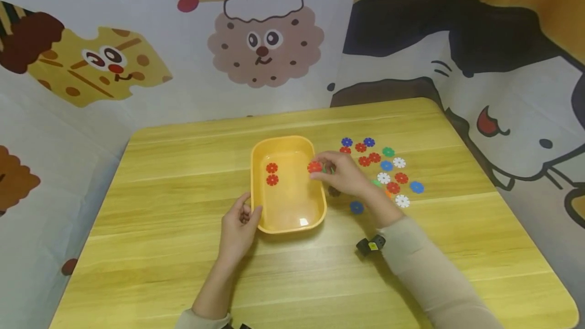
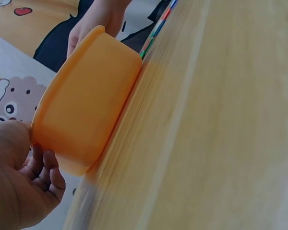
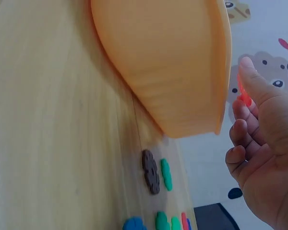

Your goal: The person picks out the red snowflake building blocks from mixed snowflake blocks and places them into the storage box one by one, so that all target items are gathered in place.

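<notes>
A yellow-orange plastic tray (image 1: 292,212) stands on the table, with two red snowflake discs (image 1: 272,174) lying inside toward its left side. My left hand (image 1: 239,225) grips the tray's near-left rim between thumb and fingers; the left wrist view shows the fingers curled under that rim. Over the tray's right rim, my right hand (image 1: 340,171) pinches a red snowflake disc (image 1: 314,167) between thumb and fingertips. In the right wrist view the pinched red disc (image 3: 244,91) shows edge-on, above rim height.
Scattered right of the tray lie several loose discs: blue (image 1: 417,187), white (image 1: 402,201), green (image 1: 388,152), red (image 1: 401,177) and a brown disc (image 3: 150,171). The wooden table (image 1: 173,248) meets a cartoon-printed cloth (image 1: 173,105) at its back edge.
</notes>
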A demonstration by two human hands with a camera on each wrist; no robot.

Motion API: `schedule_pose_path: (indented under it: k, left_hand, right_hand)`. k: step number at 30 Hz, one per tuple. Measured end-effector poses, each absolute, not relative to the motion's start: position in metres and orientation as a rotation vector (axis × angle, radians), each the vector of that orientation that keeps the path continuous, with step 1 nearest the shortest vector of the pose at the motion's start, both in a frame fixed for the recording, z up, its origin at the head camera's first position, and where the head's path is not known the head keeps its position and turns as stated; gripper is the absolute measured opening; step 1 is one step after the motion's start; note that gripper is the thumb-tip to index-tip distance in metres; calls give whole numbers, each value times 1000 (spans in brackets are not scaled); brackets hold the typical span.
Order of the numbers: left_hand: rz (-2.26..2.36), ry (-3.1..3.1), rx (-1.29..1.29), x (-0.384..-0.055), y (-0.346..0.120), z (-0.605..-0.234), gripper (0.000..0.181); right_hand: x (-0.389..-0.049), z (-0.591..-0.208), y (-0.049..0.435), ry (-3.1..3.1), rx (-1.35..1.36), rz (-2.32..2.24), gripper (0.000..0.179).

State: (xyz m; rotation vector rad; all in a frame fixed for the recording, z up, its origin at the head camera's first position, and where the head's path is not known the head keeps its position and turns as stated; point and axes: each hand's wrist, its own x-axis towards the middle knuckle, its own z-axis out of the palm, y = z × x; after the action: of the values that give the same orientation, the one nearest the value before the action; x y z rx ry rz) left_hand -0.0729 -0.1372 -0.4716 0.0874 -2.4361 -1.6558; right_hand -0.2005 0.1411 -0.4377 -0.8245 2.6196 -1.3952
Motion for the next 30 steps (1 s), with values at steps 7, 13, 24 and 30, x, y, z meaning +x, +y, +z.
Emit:
schedule_pose_path:
  k: [7, 13, 24, 30]
  left_hand:
    - [-1661, -2431, 87, -73, -137, -472, 44]
    - [-1665, -2425, 85, -73, -137, -473, 44]
    - [-1677, -2424, 97, -74, -137, -473, 43]
    - [-1668, -2426, 95, -74, -138, -474, 43]
  right_hand:
    - [-200, -433, 131, 2630, -864, -1367, 42]
    - [-202, -430, 120, 2651, -976, -1364, 41]
    - [-204, -428, 92, 2648, -1078, -1280, 35]
    - [-205, -429, 79, 2637, -1107, -1208, 38]
